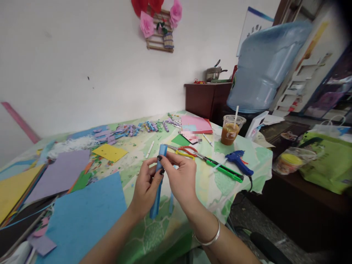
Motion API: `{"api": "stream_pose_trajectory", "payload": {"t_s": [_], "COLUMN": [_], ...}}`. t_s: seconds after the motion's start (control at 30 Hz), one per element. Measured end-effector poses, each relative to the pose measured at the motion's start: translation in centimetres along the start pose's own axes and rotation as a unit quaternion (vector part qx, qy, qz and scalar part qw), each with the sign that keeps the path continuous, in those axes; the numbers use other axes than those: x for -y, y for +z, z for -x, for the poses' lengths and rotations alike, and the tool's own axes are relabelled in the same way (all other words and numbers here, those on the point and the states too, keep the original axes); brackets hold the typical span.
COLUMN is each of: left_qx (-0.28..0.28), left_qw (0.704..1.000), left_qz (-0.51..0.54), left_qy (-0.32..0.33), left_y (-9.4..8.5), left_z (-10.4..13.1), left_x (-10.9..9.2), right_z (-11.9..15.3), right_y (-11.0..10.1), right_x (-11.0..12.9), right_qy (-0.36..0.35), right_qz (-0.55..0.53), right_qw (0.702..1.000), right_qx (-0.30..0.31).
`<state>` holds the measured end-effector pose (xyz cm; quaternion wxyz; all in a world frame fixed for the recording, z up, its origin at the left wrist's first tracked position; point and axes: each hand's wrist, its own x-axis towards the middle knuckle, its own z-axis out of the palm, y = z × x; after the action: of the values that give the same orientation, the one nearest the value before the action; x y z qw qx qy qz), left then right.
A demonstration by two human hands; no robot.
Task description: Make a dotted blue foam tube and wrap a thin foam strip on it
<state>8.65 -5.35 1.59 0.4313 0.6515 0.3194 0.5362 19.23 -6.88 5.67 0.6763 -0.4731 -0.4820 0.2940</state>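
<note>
Both hands meet on a long, narrow strip of folded blue paper (155, 205), held upright and slightly tilted above the table. My left hand (145, 187) wraps its fingers round the strip's middle, thumb in front. My right hand (181, 174) pinches it near the top, thumb pressed on its face; a silver bangle circles that wrist. Under the right hand lies a thinner blue strip (171, 203). Just beyond the hands are red-handled scissors (188, 149) and a green cutter knife (225, 171). A large blue sheet (90, 216) lies left of my left hand.
A blue glue gun (239, 161) and a cup of brown drink (230, 132) stand at the right, near the table edge. Purple sheets (62, 172), a yellow piece (109, 152) and paper scraps cover the left. A water bottle (264, 66) rises behind.
</note>
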Motion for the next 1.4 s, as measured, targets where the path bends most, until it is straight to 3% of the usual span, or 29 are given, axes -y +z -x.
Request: {"api": "stream_pose_trajectory", "payload": {"t_s": [0.2,0.7,1.13,1.4], "left_qx": [0.010,0.008,0.029,0.055], "left_qw": [0.999,0.999,0.997,0.995], "left_qz": [0.050,0.037,0.059,0.076], "left_qy": [-0.011,-0.015,-0.032,-0.025], "left_y": [0.27,0.07,0.08,0.06], "left_z": [-0.12,-0.03,-0.30,-0.51], "left_x": [-0.59,-0.42,-0.45,-0.43], "right_z": [-0.16,0.35,0.59,0.68], "right_y": [-0.17,-0.02,0.03,-0.15], "right_x": [0.15,0.32,0.25,0.25], "right_qy": [0.060,0.042,0.030,0.007], "right_qz": [-0.123,-0.079,-0.093,-0.035], "right_qw": [0.990,0.996,0.995,0.999], "right_qx": [0.017,0.003,0.011,-0.005]}}
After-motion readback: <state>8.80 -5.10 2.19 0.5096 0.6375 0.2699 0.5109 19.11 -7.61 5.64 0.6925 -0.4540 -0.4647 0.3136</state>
